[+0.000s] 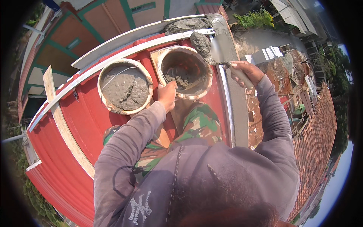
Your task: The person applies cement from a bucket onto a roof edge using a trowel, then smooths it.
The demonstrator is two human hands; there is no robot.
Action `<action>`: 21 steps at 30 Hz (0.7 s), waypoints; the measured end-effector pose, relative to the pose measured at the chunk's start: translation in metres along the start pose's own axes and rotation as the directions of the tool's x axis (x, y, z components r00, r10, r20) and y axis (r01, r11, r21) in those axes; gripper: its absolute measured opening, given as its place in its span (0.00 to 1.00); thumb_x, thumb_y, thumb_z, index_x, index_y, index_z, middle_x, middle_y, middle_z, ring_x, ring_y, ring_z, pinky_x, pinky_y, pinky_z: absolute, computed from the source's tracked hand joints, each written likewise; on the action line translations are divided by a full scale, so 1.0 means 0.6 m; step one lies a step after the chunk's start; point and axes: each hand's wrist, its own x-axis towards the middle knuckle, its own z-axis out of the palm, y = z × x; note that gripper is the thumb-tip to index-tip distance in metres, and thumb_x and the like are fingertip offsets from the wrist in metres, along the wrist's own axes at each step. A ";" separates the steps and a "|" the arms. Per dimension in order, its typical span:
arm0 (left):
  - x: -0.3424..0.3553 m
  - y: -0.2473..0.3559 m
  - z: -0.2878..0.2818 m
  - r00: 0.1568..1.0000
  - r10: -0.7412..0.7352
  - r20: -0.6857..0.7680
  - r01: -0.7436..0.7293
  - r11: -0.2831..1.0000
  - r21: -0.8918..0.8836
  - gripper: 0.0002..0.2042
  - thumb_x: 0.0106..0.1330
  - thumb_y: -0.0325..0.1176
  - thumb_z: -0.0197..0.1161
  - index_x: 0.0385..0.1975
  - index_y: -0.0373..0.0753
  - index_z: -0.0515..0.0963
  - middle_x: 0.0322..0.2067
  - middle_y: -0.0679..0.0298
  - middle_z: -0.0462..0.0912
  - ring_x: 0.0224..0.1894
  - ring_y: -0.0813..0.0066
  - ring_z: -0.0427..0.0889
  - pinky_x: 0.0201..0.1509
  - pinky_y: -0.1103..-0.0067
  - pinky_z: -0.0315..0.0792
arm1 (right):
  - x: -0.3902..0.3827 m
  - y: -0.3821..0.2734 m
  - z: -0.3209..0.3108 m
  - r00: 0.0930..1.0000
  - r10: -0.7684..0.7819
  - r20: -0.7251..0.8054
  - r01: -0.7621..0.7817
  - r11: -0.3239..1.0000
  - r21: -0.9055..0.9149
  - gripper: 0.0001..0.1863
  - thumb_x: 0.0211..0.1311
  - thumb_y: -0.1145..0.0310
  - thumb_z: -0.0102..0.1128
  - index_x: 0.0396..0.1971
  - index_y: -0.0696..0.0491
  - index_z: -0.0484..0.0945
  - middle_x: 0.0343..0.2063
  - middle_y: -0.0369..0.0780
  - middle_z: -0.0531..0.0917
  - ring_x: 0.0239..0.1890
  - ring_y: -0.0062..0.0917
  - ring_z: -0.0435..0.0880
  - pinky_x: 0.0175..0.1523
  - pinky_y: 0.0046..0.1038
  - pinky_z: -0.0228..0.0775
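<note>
My left hand (167, 94) grips the near-left rim of a bucket (204, 90), which has some grey mortar left in its bottom. My right hand (244, 72) holds the pale handle of a trowel (217, 51), its blade at the mortar-coated top edge of the wall (237, 109) that runs along the roof's right side. Lumps of wet mortar (201, 44) lie by the blade and along the white ledge above the buckets. A second bucket (124, 89), filled with grey mortar and fitted with a wire handle, stands to the left.
The red metal roof (75, 121) lies under me, with a long plank (60, 113) on the left and my camouflage-clad legs below the buckets. A painted building (106, 19) rises beyond the top edge. Past the right edge are a drop to rubble-strewn ground and a tiled roof (314, 140).
</note>
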 end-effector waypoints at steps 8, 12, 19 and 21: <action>0.054 -0.048 -0.021 0.998 0.069 0.016 -0.069 0.996 0.062 0.10 0.62 0.23 0.61 0.43 0.34 0.75 0.36 0.58 0.81 0.33 0.62 0.86 0.34 0.59 0.83 | 0.253 -0.052 -0.199 0.828 -0.316 -0.464 -0.130 0.695 -0.707 0.26 0.75 0.48 0.63 0.64 0.48 0.84 0.33 0.44 0.89 0.29 0.30 0.89 0.34 0.36 0.84; 0.062 -0.051 -0.031 0.998 0.060 -0.024 -0.059 0.997 0.042 0.10 0.62 0.22 0.61 0.44 0.34 0.75 0.35 0.60 0.79 0.32 0.64 0.84 0.35 0.60 0.83 | 0.359 -0.019 -0.165 0.606 -0.609 -0.512 -0.428 0.293 -0.855 0.31 0.73 0.47 0.63 0.68 0.50 0.81 0.49 0.57 0.89 0.54 0.46 0.90 0.58 0.43 0.82; 0.034 -0.028 -0.024 0.999 0.031 0.034 -0.035 0.993 0.114 0.08 0.61 0.21 0.60 0.39 0.34 0.76 0.35 0.61 0.79 0.34 0.67 0.83 0.37 0.65 0.79 | 0.422 0.041 -0.146 0.641 -0.226 -0.733 -0.168 0.891 -0.422 0.27 0.75 0.50 0.58 0.62 0.55 0.84 0.42 0.54 0.91 0.35 0.43 0.92 0.43 0.43 0.84; 0.037 -0.036 -0.037 0.998 0.066 -0.012 -0.065 0.995 0.075 0.07 0.61 0.21 0.60 0.38 0.34 0.76 0.34 0.61 0.79 0.34 0.66 0.82 0.36 0.64 0.78 | 0.414 0.031 -0.091 0.761 -0.250 -0.599 -0.134 0.843 -0.521 0.27 0.76 0.51 0.57 0.62 0.56 0.84 0.39 0.53 0.91 0.27 0.41 0.90 0.36 0.41 0.83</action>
